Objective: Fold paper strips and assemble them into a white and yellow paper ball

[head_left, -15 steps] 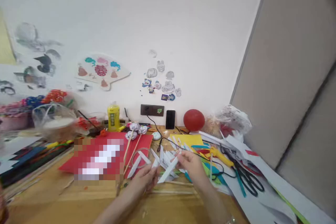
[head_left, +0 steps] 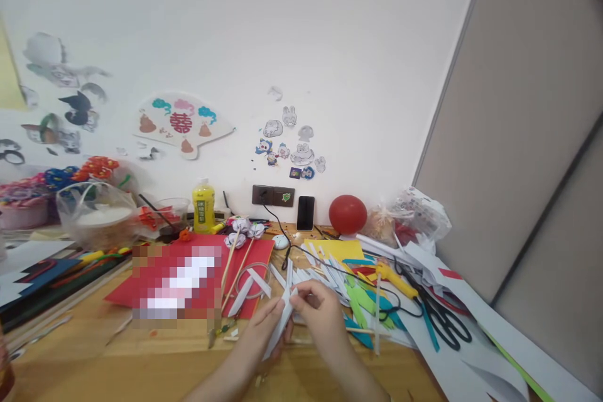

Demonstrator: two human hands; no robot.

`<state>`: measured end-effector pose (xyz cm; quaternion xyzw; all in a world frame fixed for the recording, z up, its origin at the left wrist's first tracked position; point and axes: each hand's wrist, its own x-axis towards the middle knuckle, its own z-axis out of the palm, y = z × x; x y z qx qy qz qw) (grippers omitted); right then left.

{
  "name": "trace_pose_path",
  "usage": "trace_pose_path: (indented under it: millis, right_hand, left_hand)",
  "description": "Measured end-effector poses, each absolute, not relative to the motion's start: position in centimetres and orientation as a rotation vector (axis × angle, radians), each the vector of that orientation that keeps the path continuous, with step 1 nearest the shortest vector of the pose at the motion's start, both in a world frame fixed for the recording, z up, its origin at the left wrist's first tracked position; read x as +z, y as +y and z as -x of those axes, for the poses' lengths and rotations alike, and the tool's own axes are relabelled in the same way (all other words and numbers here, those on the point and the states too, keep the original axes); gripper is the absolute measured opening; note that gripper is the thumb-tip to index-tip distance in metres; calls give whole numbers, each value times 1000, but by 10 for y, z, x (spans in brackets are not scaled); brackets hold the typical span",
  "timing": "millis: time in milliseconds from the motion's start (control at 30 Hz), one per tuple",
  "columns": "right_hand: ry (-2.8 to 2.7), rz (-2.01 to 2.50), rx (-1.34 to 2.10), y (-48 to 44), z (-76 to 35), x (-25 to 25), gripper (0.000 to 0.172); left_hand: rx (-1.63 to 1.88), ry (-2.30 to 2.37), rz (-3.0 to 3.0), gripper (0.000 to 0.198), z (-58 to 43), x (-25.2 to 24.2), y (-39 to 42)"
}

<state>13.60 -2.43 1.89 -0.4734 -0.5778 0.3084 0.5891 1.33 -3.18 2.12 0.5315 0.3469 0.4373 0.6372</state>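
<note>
Passable over bare table (head_left: 117,364), from left of the left hand (head_left: 267,326) toward the near left corner. Blocked toward the far edge by flower sticks (head_left: 228,265) and a black cable (head_left: 277,222); hemmed in at the right edge by glue gun (head_left: 397,281), scissors (head_left: 441,320) and white sheets (head_left: 475,352).

Wooden bench (head_left: 188,358) carried a red sheet (head_left: 264,252) left of centre, a yellow bottle (head_left: 203,207), an upright phone (head_left: 306,213) and a red ball (head_left: 347,215) along the back, a yellow sheet (head_left: 348,249) nearer the middle, large white paper (head_left: 452,367) at right.
</note>
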Motion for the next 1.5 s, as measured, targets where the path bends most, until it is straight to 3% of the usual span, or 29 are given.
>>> trace_pose_path:
  millis: [367,933,1100,1233,1500]
  right_hand:
    - [-1375,934,820,-31,-140,29,7]
    - [-1414,919,409,-38,-136,32,9]
    - [-1438,956,679,-36,-138,27,30]
    - [-1497,928,764,-32,-141,28,19]
    - [-1313,881,1000,-32,-138,28,29]
  left_hand:
    - [937,766,-1278,38,-15,22,-24]
    - [1028,757,-1366,46,-17,26,-34]
    - [1047,800,-1282,41,-19,29,-39]
    - [1091,811,-1315,34,-15,35,-43]
    - [1017,835,-1359,44,-16,32,-40]
